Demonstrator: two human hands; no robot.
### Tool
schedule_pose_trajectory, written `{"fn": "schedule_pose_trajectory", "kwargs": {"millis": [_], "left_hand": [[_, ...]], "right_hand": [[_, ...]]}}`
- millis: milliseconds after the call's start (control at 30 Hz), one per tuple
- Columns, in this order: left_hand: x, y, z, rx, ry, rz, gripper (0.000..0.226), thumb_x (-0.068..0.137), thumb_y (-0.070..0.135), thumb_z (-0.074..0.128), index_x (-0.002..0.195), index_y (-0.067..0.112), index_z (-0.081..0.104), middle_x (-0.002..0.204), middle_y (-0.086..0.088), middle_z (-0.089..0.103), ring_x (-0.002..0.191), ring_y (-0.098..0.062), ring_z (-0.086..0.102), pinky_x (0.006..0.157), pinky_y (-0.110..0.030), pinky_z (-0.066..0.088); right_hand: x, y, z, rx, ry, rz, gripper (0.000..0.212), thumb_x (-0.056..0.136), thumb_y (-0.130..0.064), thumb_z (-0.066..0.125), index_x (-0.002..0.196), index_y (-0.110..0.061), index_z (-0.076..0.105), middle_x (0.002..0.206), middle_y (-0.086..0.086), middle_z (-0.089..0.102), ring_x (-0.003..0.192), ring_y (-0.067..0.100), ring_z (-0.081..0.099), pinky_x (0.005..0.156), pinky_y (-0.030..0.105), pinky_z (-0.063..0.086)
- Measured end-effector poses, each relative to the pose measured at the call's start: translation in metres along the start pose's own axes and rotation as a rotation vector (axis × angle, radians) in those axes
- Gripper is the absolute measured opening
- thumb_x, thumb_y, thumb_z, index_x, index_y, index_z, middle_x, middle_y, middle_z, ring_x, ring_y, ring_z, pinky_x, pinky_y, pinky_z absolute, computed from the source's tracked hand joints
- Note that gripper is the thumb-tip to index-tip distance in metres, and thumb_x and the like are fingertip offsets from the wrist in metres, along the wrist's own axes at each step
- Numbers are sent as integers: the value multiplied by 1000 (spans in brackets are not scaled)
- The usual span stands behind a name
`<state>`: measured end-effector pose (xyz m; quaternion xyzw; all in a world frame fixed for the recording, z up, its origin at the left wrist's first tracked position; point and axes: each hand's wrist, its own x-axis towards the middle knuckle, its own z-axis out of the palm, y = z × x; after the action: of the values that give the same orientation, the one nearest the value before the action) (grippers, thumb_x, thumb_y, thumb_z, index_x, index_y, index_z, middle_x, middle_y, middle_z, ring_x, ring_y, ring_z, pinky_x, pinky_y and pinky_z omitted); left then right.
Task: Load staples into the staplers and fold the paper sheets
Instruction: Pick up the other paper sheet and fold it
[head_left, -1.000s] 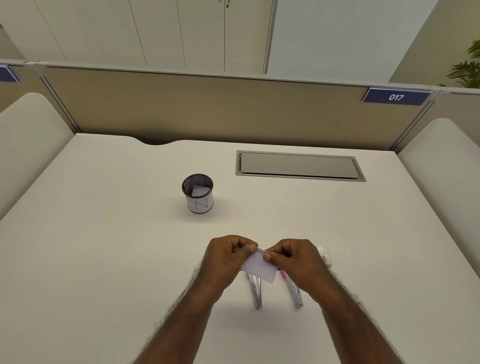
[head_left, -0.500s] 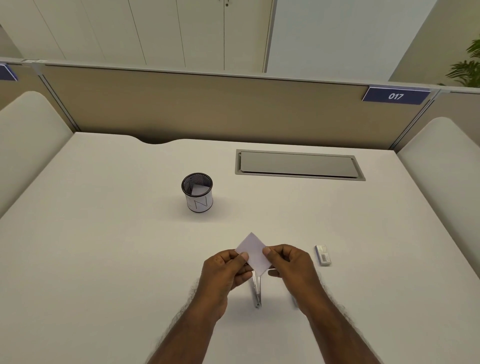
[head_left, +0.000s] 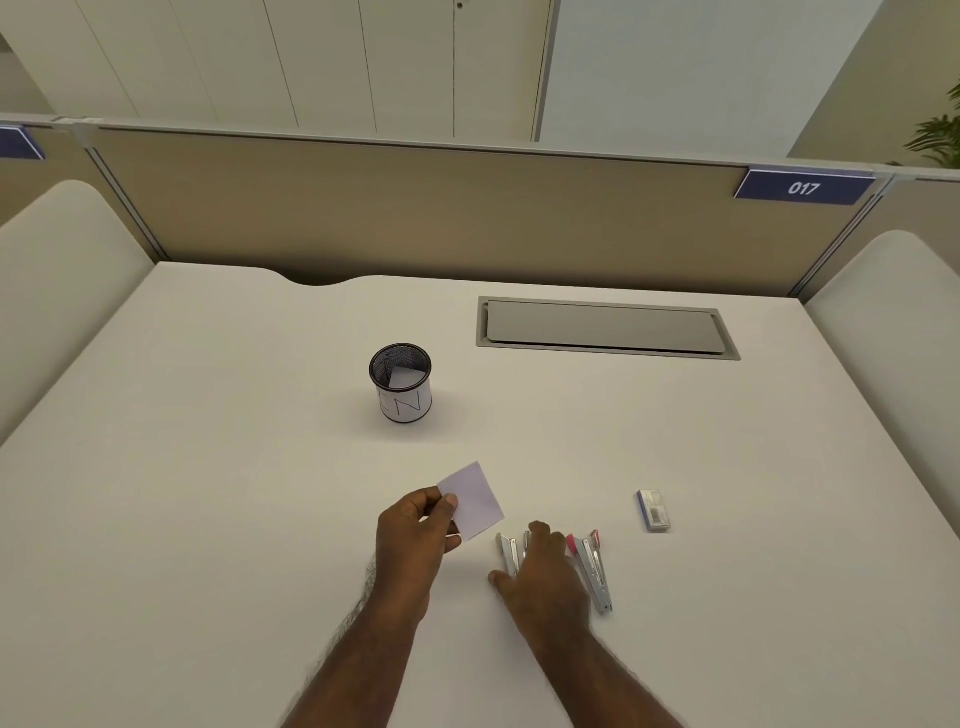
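Released by the right hand (head_left: 540, 571), now spread on a stapler (head_left: 508, 555), folded paper (head_left: 474, 500) stays pinched in the left hand (head_left: 415, 535) grip.

Two staplers (head_left: 592, 569) and one staple box (head_left: 653, 510) lie nearer than the single mesh cup (head_left: 401, 383); one folded paper (head_left: 471, 500).

The right hand (head_left: 540, 574) covers most of the grey stapler (head_left: 508, 555) near the worktop's front edge, so whether its fingers grip it or only rest on it cannot be told. The print on the small staple box (head_left: 653, 510) is too small to read, and the pen cup (head_left: 401, 382) hides all but a corner of the paper inside it. Both forearms are cut off by the bottom edge, and the plant (head_left: 939, 136) by the right edge.
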<state>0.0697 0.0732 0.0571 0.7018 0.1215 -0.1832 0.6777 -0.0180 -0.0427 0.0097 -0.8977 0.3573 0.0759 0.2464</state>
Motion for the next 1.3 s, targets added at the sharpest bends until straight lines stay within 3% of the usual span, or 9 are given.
{"fn": "schedule_pose_trajectory", "kwargs": {"millis": [200, 367, 533, 667, 900, 1033, 1300], "left_hand": [[3, -1, -2, -16, -14, -5, 11, 90, 7, 65, 97, 8, 73, 93, -8, 73, 73, -20, 69, 58, -23, 58], [6, 3, -9, 21, 2, 39, 13, 90, 7, 64, 97, 12, 74, 92, -6, 73, 78, -20, 67, 71, -35, 61], [4, 9, -10, 87, -14, 78, 16, 90, 9, 64, 87, 22, 73, 89, -2, 74, 79, -21, 66, 78, -45, 59], [-1, 14, -6, 139, -63, 117, 19, 90, 10, 65, 84, 27, 73, 88, 3, 74, 79, -20, 65, 77, -44, 59], [-6, 18, -3, 192, -102, 156, 21, 90, 12, 65, 82, 31, 71, 86, 6, 73, 73, -17, 62, 76, -44, 58], [-8, 18, -3, 233, -127, 175, 22, 90, 13, 65, 82, 32, 70, 91, 5, 73, 75, -16, 64, 78, -44, 57], [-12, 17, -1, 334, -180, 224, 17, 90, 15, 65, 88, 30, 70, 95, 5, 72, 84, -18, 67, 76, -38, 57]], "right_hand": [[6, 7, -1, 177, -21, -5, 48, 85, -39, 61, 129, -25, 46, 119, -2, 60, 111, 19, 58, 87, 32, 48], [10, 11, -31, 650, -188, -5, 28, 83, -20, 72, 108, -25, 61, 90, 3, 67, 68, 15, 63, 63, 33, 54], [12, 10, -74, 897, -416, -62, 24, 91, -13, 62, 112, -24, 62, 105, 4, 71, 79, 13, 59, 68, 28, 52], [9, 5, -99, 856, -450, -166, 22, 93, -30, 62, 114, -24, 64, 96, -2, 73, 73, 9, 55, 61, 25, 47], [9, 4, -103, 716, -459, -241, 19, 86, -31, 72, 103, -23, 70, 75, -7, 60, 65, 11, 45, 54, 22, 36], [11, 4, -107, 671, -477, -226, 18, 85, -37, 72, 98, -25, 73, 76, -13, 65, 63, 6, 51, 52, 23, 36], [9, 2, -111, 584, -514, -246, 23, 84, -42, 71, 96, -22, 71, 68, -17, 57, 60, 4, 45, 50, 14, 34]]}}
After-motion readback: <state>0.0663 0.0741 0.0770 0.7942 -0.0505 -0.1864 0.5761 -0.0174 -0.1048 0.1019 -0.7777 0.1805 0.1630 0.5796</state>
